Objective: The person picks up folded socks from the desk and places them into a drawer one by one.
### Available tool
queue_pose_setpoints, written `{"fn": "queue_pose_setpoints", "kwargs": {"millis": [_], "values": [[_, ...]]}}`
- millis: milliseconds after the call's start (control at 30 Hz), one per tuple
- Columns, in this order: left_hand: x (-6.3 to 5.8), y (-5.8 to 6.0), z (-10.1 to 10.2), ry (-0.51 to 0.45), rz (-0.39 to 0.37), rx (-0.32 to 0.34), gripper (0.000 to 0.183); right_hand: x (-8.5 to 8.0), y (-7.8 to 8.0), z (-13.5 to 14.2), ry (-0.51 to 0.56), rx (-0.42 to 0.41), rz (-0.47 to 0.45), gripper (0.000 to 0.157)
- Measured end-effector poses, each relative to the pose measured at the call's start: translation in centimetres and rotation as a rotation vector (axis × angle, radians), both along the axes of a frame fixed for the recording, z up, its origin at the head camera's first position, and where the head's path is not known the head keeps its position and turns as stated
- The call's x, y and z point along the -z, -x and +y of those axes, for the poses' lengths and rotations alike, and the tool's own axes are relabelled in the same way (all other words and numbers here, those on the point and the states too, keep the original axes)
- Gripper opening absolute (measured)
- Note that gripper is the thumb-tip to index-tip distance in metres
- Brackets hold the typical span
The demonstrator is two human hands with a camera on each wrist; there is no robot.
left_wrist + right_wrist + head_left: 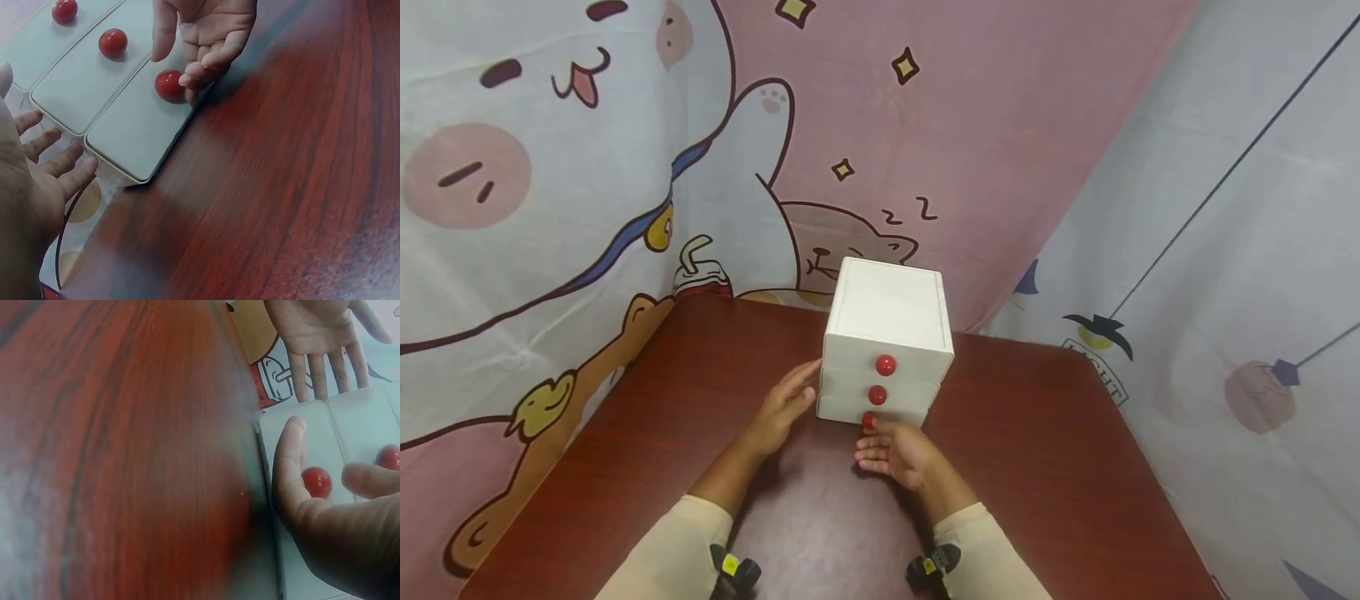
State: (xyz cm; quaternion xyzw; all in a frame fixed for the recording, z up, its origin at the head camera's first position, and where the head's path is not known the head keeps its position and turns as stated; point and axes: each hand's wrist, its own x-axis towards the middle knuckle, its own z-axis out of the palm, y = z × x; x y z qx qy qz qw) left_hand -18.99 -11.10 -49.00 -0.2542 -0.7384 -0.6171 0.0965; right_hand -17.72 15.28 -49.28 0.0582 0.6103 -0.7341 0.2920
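Observation:
A white box of three stacked drawers (891,304) stands on the table, all fronts flush, each with a round red knob. My left hand (781,412) is at the box's left side, its straight fingertips right at the wall in the left wrist view. Low in front of the box, my right hand (901,454) is beside the bottom knob (169,85). Its fingers are loosely bent with the thumb spread away from them. In the right wrist view this knob (316,482) shows between thumb and fingers, without a pinch on it. Middle knob (877,395) and top knob (886,365) are untouched.
The dark red wooden table (1022,450) extends to both sides of the box and toward me. Behind it and along both sides hangs a printed cloth (1000,108) with cartoon animals. A small black wrist camera (737,571) sits on each sleeve.

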Motion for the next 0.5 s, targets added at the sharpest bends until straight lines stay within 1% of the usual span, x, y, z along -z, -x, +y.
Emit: {"fn": "queue_pose_setpoints", "kwargs": {"millis": [133, 333, 433, 500], "values": [[0.0, 0.0, 0.1, 0.004, 0.0, -0.001, 0.051, -0.2, -0.4, 0.6, 0.0, 0.011, 0.007, 0.028], [0.3, 0.2, 0.2, -0.004, 0.005, -0.009, 0.051, -1.1, -1.0, 1.9, 0.016, 0.033, 0.029, 0.025], [0.4, 0.2, 0.1, 0.001, -0.002, -0.003, 0.051, -1.8, -1.5, 2.8, -0.007, 0.057, 0.062, 0.018], [0.2, 0.2, -0.2, 0.019, -0.014, -0.001, 0.052, -2.4, -1.8, 3.5, -0.05, 0.081, 0.093, 0.018]]}}
